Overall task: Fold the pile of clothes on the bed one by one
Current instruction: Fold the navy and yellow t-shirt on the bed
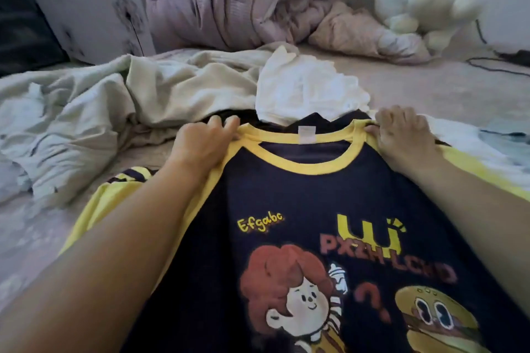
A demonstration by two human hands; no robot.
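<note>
Now my left hand (205, 142) and right hand (400, 135) pinch the shirt (301, 195) shoulders; unfolded, pile (129, 94) waits.

The bed (415, 89) carries a navy and yellow T-shirt (286, 195) spread flat at its near edge; just beyond the collar lies a white garment (309, 89), left of the T-shirt rumpled pale clothes (86, 112), farther back a pink duvet (243, 0) and plush toy (415, 0)

Navy shirt (301, 195), yellow trim, cartoon print
</note>
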